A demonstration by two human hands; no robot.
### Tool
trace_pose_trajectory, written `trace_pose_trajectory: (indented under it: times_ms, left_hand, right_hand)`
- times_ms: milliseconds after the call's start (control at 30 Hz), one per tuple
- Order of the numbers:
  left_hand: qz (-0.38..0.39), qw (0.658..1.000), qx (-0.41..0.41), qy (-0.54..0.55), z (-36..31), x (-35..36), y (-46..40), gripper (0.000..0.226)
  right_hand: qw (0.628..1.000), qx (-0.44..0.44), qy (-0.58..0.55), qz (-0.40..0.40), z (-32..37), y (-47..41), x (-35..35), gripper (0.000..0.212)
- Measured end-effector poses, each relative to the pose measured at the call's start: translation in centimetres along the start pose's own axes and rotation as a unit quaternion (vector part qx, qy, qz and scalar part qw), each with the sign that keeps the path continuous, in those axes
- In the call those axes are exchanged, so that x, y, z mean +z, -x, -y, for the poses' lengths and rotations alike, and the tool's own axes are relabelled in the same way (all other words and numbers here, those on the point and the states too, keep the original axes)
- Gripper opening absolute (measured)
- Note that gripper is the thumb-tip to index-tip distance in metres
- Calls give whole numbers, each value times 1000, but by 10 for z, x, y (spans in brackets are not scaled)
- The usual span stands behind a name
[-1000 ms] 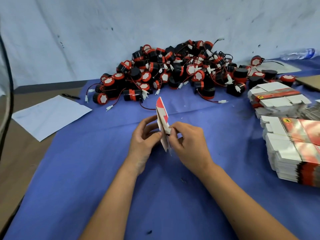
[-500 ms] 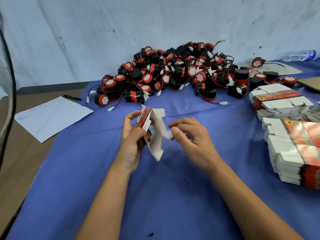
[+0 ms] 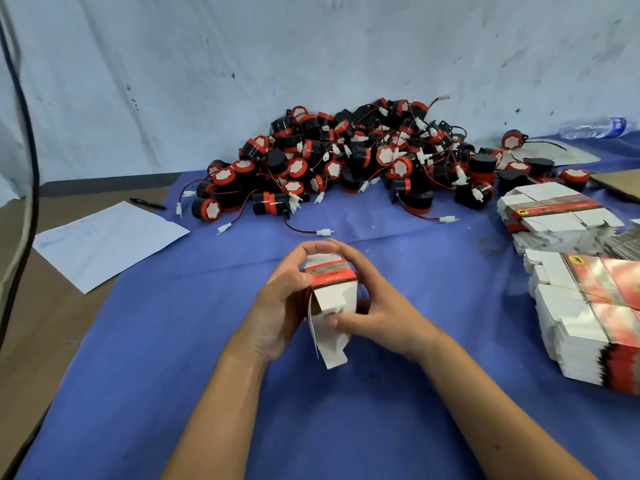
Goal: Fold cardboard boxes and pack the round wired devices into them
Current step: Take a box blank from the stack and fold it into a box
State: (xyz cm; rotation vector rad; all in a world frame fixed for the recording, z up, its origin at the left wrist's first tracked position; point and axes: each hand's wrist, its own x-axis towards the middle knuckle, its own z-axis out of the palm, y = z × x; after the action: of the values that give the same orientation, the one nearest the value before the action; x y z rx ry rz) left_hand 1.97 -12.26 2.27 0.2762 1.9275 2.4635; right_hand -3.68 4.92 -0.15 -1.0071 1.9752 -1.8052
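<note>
Both hands meet over the blue cloth (image 3: 173,341), wrapped around one small cardboard box (image 3: 330,282) that is partly opened up, its red and black band on top and white flaps hanging out toward the person. The left hand (image 3: 280,306) grips the box's left side, fingers curled over its far end. The right hand (image 3: 374,306) holds the right side, thumb pressing a white flap (image 3: 332,336). Beyond the hands lies a big pile of round wired devices (image 3: 353,161), black and red. Right of the right hand sit stacks of flat boxes (image 3: 588,306). Left of the left hand lie a paper sheet (image 3: 107,242) and a pen (image 3: 147,203).
</note>
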Motion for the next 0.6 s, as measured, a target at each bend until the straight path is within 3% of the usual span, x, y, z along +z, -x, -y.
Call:
trace_pose_trajectory:
  times_ms: [133,300,367,467,533,600]
  left_hand:
    - [6,998,-2,-69,0,8,-2,48]
    - [-156,985,49,-47,5,0,-4,60]
    - [-154,986,39,-54,11,-1,-3,68]
    - [-73,994,-26,-72,22,13,-6,95]
    - [-91,994,-40,-48,30,27,-11,90]
    - [-148,989,-31,-5,31,34,-12,70]
  right_hand:
    - [1000,-11,-18,-23,-3,1,1,77]
    - [980,35,-79,-179,-1,-4,4,57]
    - [954,53,-181,-235,0,-7,4,70]
    - [926,66,-284,-241,4,-9,7,94]
    - [935,68,-277,-212,4,-7,15,97]
    - [945,69,-253,-195,2,-7,22,88]
